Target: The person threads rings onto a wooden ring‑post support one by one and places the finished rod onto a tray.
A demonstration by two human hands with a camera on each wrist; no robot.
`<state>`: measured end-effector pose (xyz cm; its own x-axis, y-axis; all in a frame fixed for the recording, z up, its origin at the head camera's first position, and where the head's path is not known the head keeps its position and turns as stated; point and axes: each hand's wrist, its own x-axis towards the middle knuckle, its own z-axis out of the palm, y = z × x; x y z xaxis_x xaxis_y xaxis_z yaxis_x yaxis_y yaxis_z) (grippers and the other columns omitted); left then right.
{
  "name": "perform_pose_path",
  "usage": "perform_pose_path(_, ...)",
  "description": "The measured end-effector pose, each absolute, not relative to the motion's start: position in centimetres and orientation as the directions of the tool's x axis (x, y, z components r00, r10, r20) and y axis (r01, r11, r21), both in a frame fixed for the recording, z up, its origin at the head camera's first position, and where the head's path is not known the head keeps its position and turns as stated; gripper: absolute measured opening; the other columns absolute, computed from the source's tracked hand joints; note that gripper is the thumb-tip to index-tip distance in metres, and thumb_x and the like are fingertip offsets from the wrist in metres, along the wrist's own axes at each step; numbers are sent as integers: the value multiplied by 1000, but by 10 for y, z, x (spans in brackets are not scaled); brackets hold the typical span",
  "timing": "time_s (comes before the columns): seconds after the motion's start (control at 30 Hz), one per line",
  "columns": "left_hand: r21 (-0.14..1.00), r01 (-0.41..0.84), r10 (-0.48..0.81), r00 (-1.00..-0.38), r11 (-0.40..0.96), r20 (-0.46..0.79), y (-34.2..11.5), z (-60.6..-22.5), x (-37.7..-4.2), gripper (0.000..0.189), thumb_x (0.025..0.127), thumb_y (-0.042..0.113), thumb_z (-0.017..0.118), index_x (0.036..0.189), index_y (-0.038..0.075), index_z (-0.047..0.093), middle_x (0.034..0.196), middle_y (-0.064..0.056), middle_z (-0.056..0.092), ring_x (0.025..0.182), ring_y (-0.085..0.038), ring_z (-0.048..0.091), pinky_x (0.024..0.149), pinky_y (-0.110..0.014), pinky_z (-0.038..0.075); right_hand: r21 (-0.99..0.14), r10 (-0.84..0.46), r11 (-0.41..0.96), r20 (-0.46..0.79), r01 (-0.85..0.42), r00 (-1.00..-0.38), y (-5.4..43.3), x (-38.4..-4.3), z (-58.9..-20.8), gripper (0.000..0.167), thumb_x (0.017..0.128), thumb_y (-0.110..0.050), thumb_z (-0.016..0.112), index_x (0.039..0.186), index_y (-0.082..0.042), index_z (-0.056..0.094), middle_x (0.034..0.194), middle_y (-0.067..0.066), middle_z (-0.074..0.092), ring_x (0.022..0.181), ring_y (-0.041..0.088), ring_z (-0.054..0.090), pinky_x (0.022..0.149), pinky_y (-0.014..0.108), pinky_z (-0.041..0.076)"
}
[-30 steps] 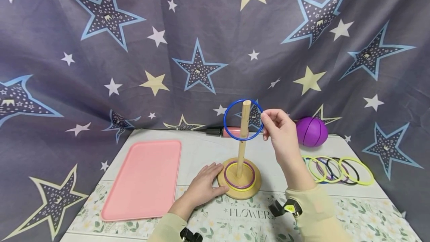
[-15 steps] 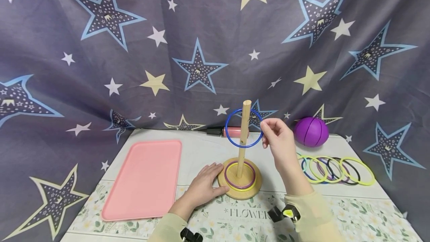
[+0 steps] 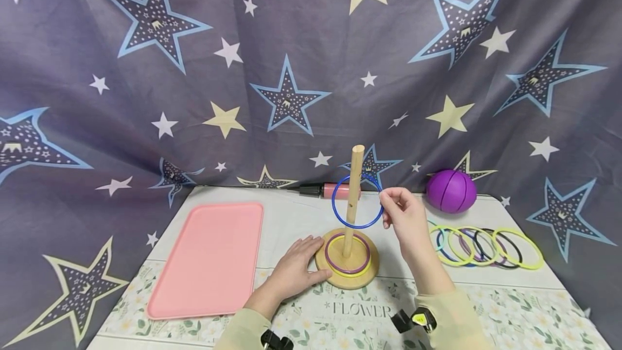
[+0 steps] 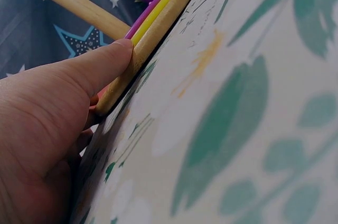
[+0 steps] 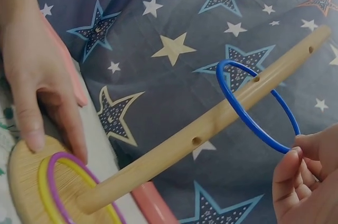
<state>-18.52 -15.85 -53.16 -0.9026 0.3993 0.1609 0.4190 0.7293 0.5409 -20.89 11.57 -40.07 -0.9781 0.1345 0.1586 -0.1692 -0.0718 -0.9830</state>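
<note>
My right hand [image 3: 404, 217] pinches a blue ring [image 5: 252, 123] at its right side between thumb and fingertips. The ring is tilted and encircles the upright wooden post [image 3: 355, 182], with the post's top standing above it. At the foot of the post, a purple ring [image 5: 52, 184] and a yellow ring [image 4: 154, 17] lie on the round wooden base [image 3: 352, 284]. My left hand [image 3: 297, 268] rests against the left side of that base, its thumb on the edge and its fingers extended.
Several overlapping rings [image 3: 518, 267] in yellow, black, purple and blue lie on the table at the right. Behind them sits a purple ball [image 3: 451, 192]. A pink tray [image 3: 206, 261] occupies the left side, and a pink-and-black pump [image 3: 311, 190] lies behind the post.
My right hand has lowered the blue ring along the post, from around its top to roughly its upper middle. The left hand has stayed at the base.
</note>
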Motion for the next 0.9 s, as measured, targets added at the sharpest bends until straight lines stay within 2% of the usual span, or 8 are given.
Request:
perform_pose_path(0.33, 531, 425, 403, -900, 733, 164, -158, -531, -186, 85, 99, 49, 82, 164, 2, 51, 165, -17, 53, 161, -36, 39, 137, -52, 23, -990, 117, -74, 110, -119, -987, 118, -208, -419, 17, 110, -11, 71, 115, 5, 68, 81, 1, 60, 65, 9, 53, 53, 19, 51)
perform_pose_path(0.7, 540, 428, 405, -899, 725, 169, -157, -530, -185, 85, 99, 47, 82, 164, 2, 51, 165, -18, 54, 160, -38, 39, 137, -54, 22, -997, 84, -11, 78, -79, -993, 118, -210, -440, 20, 110, -9, 70, 115, 10, 67, 76, 3, 58, 61, 10, 54, 52, 19, 51)
perform_pose_path(0.9, 539, 427, 403, -899, 726, 170, -158, -531, -185, 85, 99, 49, 82, 163, 2, 51, 165, -18, 54, 160, -38, 39, 137, -54, 22, -999, 59, 2, 44, -44, -997, 120, -210, -451, 20, 110, -12, 71, 115, 7, 67, 76, 3, 56, 62, 11, 53, 53, 21, 50)
